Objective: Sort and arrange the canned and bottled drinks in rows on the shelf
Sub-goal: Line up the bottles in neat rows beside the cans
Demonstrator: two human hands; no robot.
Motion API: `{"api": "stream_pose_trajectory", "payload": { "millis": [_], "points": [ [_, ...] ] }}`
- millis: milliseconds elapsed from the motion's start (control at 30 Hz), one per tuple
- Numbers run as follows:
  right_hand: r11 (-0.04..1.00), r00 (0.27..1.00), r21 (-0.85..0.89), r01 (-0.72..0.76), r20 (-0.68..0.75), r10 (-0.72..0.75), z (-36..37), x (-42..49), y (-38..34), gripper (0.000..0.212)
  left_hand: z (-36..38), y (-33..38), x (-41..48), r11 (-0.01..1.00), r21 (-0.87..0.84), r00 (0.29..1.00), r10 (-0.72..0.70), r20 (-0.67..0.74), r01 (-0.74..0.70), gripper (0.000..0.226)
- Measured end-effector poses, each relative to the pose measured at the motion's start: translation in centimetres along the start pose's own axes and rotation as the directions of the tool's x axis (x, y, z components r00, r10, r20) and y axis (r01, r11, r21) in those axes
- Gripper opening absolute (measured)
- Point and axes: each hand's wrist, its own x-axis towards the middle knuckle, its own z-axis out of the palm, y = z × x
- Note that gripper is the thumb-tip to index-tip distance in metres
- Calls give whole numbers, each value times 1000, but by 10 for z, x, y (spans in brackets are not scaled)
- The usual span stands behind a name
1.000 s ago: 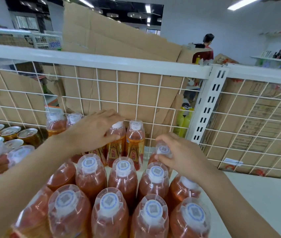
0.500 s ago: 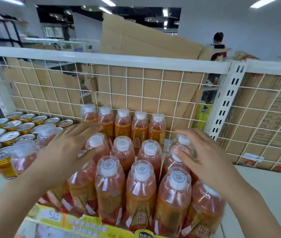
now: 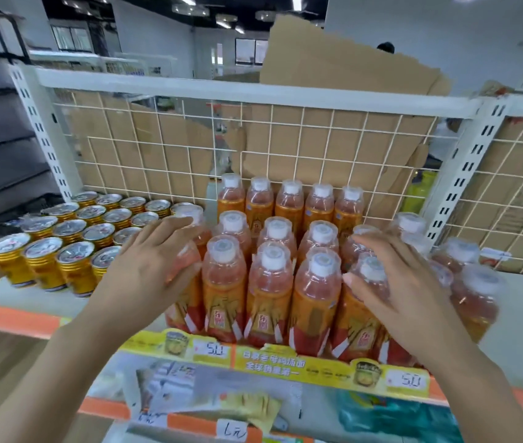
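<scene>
Several orange tea bottles (image 3: 269, 282) with white caps stand in tight rows on the white shelf (image 3: 20, 302), backed by a wire grid. To their left stand rows of gold cans (image 3: 71, 238) with silver tops. My left hand (image 3: 148, 263) lies flat with straight fingers against the left side of the bottle block. My right hand (image 3: 394, 282) presses with spread fingers on the bottles at the block's right side. Two more bottles (image 3: 474, 289) stand a little apart at the far right.
A white wire grid (image 3: 285, 148) backs the shelf, with cardboard (image 3: 333, 68) behind it and slotted uprights (image 3: 464, 164) at the sides. Yellow price labels (image 3: 285, 362) run along the front edge. A person's head (image 3: 385, 47) shows beyond the cardboard.
The view has pulled back and down from the bottles. Both hands came off the rear bottle caps and now lie flat on the two sides of the block.
</scene>
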Motion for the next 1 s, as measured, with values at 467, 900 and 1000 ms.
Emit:
{"api": "stream_pose_trajectory", "payload": {
  "millis": [467,900,1000],
  "points": [
    [995,987,-12,96,128,-93,35,66,-60,50,-9,-60,13,995,-94,999,-27,45,31,59],
    [945,733,86,316,610,-300,87,181,-71,53,24,-96,103,937,-297,918,-54,392,182,55],
    [937,694,104,334,645,-319,98,189,-70,55,32,-101,110,940,-298,911,-30,412,166,50]
  ]
}}
